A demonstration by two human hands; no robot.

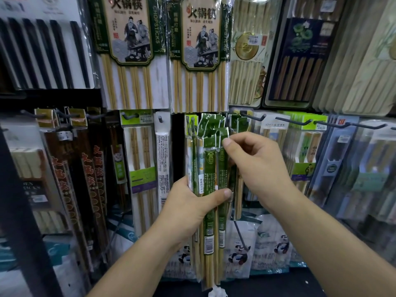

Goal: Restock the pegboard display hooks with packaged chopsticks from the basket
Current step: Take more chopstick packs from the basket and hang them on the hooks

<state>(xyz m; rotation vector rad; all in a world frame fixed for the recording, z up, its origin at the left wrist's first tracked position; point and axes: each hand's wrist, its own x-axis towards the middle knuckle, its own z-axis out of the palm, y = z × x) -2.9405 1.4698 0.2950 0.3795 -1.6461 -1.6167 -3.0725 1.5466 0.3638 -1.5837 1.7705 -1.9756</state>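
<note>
- Here, a bundle of green chopstick packs [209,168] is held upright in front of the display wall, in the middle of the view; its green header tabs are fanned out at the top and bare bamboo tips hang out below the wrappers
- The bundle is gripped about its middle by the left hand [190,202], with the fingers curled behind it and the thumb laid across the front of the wrappers
- The header tab of a pack on the bundle's right side is pinched by the right hand [257,166] between thumb and forefinger, the other fingers being loosely curled behind
- Whether that tab sits on a hook cannot be told, since the spot is covered by the tabs and the hand
- Just right of the tabs, at the same height, dark metal hooks [256,117] are seen, and further packs are hung from them in a row toward the right edge
- Lower down, just right of the bundle's lower half, a single hook end [241,235] is seen in front of bags printed with pandas [237,256]
- Directly above the bundle, large packs of bamboo chopsticks [128,50] with printed figure cards are hung side by side
- Just left of the bundle a narrow white pack [162,163] is hung, and farther left dark packs with red lettering [85,179]
- At the upper left, black chopsticks [42,52] are hung in a clear pack
</note>
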